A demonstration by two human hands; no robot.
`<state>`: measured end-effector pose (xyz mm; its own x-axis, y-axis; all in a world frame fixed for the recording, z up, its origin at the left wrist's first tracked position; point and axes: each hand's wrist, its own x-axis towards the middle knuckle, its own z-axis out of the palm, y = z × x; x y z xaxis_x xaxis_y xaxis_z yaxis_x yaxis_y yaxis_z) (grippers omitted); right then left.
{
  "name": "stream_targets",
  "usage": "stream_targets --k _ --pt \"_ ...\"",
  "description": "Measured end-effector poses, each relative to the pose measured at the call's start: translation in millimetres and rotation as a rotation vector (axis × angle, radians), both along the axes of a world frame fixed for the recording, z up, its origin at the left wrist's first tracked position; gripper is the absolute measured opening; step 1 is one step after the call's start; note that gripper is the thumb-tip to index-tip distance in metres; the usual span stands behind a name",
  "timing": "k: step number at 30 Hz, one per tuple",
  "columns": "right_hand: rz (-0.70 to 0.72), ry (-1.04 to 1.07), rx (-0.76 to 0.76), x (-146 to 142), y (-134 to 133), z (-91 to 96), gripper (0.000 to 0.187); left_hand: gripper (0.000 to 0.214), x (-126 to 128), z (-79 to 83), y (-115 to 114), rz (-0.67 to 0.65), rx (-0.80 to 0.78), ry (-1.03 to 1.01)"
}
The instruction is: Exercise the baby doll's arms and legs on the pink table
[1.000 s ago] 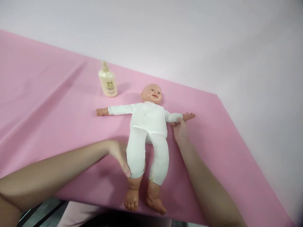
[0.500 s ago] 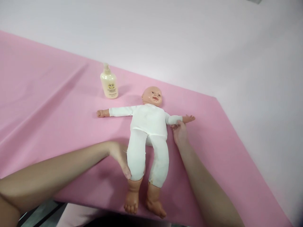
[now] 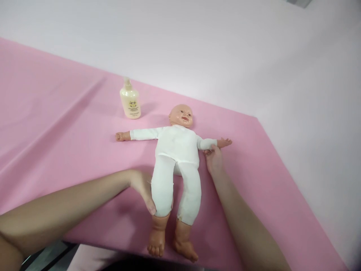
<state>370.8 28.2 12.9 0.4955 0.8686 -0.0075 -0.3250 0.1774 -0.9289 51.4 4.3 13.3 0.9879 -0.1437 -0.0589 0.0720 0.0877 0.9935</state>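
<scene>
A baby doll (image 3: 177, 143) with a white cloth body lies on its back, head away from me and arms spread wide. My left hand (image 3: 143, 188) is wrapped round its lower leg on the left, just above the foot. The thumb shows on the near side, while most of the fingers are hidden behind the leg. At the doll's outstretched arm on the right, my right hand (image 3: 214, 159) grips the sleeve near the wrist. Its fingers are partly under that arm.
A cream pump bottle (image 3: 132, 103) stands upright beyond the doll's arm on the left. Pink cloth (image 3: 70, 143) covers the table, with a long crease at left. A white wall (image 3: 197, 49) rises behind the table's back edge.
Both hands keep their hold on the doll's leg and arm. The whole view has shifted very slightly; nothing else visibly differs.
</scene>
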Motion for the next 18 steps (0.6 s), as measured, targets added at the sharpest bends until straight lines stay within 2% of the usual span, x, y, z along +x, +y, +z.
stream_targets --k 3,5,8,12,14,16,18 --pt "-0.024 -0.008 -0.012 -4.0 -2.7 2.6 0.097 0.060 0.3 1.9 0.1 0.003 -0.002 -0.006" --pt "-0.015 -0.076 -0.022 -6.9 -5.3 2.9 0.096 0.064 0.2 0.6 0.0 0.002 -0.009 0.005" --pt "0.032 -0.214 -0.024 -10.6 -10.6 2.8 0.076 0.068 0.2 -2.6 -0.5 0.007 -0.014 0.015" --pt "0.186 -0.438 0.042 -13.2 -17.3 4.5 0.039 0.065 0.2 -4.2 -0.8 -0.002 0.006 0.001" --pt "0.231 -0.518 0.069 -13.5 -18.7 4.8 0.032 0.066 -0.1 -4.1 -0.4 -0.002 0.010 -0.001" --pt "0.213 -0.485 0.068 -13.6 -18.0 3.7 0.034 0.067 -0.6 -4.2 0.8 0.002 0.006 0.002" --pt "0.178 -0.349 0.050 -13.5 -15.3 1.3 0.043 0.068 -1.1 -4.3 2.2 0.002 -0.001 0.010"
